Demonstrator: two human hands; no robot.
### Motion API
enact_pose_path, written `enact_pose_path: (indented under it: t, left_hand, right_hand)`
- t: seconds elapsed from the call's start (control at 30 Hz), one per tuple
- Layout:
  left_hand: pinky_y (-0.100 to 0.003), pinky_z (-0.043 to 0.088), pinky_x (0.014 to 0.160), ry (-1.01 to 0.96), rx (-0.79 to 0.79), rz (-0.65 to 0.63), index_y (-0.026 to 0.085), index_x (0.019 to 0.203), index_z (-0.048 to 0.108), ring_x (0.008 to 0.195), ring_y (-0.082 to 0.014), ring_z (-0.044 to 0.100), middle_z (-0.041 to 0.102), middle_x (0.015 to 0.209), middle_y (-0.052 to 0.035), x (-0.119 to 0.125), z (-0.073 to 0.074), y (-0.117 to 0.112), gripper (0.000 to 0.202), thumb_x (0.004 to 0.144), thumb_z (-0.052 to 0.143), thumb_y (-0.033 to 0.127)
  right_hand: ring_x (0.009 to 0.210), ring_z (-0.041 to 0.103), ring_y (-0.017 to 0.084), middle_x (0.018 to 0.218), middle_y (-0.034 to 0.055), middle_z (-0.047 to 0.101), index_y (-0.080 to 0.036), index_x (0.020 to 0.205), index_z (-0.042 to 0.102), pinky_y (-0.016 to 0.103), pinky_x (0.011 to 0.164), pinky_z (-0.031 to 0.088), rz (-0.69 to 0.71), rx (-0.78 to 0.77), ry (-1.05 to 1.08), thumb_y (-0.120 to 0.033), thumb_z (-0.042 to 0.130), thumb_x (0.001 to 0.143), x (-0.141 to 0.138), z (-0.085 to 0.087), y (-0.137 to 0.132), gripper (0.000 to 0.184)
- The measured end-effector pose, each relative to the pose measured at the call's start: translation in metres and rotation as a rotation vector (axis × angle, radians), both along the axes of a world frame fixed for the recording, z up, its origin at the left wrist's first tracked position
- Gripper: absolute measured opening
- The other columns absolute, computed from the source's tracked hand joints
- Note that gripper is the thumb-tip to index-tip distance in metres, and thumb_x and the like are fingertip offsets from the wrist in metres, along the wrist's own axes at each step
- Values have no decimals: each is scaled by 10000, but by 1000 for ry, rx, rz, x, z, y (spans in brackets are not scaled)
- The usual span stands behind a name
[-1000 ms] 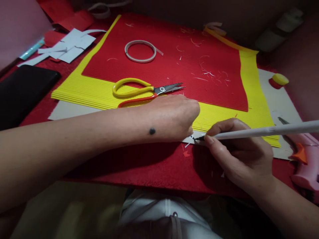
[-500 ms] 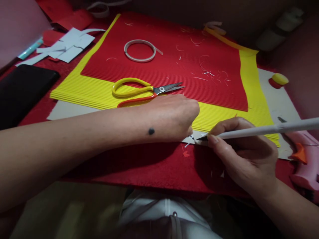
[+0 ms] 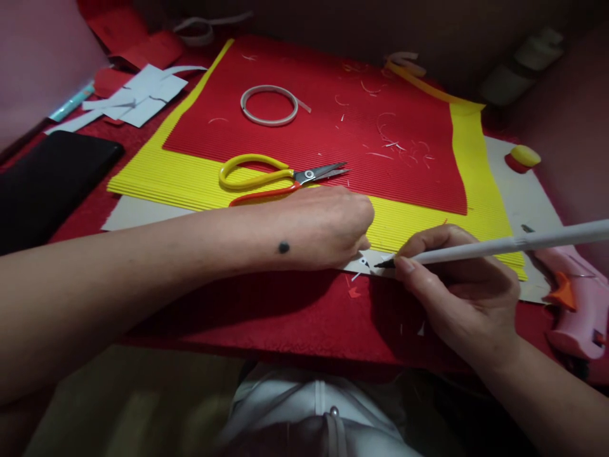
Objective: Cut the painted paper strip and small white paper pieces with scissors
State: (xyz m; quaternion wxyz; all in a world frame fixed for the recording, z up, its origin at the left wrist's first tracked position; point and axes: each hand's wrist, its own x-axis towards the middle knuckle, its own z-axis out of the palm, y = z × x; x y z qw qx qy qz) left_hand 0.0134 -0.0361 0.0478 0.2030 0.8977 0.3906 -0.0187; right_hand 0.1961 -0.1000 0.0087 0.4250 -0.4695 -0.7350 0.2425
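Note:
My right hand (image 3: 469,285) grips a white marker pen (image 3: 514,244), its black tip pointing left just above the grey board (image 3: 375,255). Beside that tip lies a small white paper piece (image 3: 364,261) with a black dot and a dark point. My left hand (image 3: 333,225) is closed in a fist over the yellow sheet's front edge, thumb side close to the paper piece. Most of its fingers are hidden, so what they hold does not show. Behind the left wrist, scissors (image 3: 309,174) with yellow and red handles lie with blades slightly apart.
A red corrugated sheet (image 3: 323,76) rests on a yellow corrugated sheet (image 3: 157,171), with a white strip coil (image 3: 245,117) and paper shreds. A black phone (image 3: 52,178) lies left. On the right are a pink glue gun (image 3: 580,317) and a small yellow-red roll (image 3: 523,157).
The view has shifted slightly. My left fist sits a little farther from the paper piece, which shows more now. The marker tip stays close beside it.

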Motion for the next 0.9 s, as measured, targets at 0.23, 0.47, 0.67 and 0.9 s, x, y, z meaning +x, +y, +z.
enact_pose_path:
  t: [0.23,0.47,0.67,0.9]
  left_hand:
    - [-229,334,583,-53,-22,141,188,808,666,616,-124,532,567,591,11,-21,29,3,231,791,487,333]
    - [-235,327,560,87,-35,149,216,725,662,601,-135,530,584,578,0,-32,19,-4,142,713,536,281]
    - [-239,351,581,111,-25,131,215,733,665,585,-128,527,596,601,-7,-35,15,-7,161,717,543,319]
    - [-256,388,629,95,53,102,183,799,663,633,-145,555,612,612,-28,-36,7,-12,219,756,490,310]
  right_hand:
    - [550,555,121,670,-13,590,-224,794,607,239,453,436,-40,46,-32,-126,650,742,-7,6,-7,119]
    - [589,589,132,716,7,621,-221,800,611,236,468,461,-33,-8,-7,-155,642,765,-32,20,-15,81]
    - [584,570,119,701,-6,604,-215,808,593,237,515,471,-42,27,-46,-161,616,786,-43,12,-12,62]
    - [627,590,141,739,11,621,-224,822,586,247,516,485,-32,60,-83,-162,640,765,-48,5,-17,100]
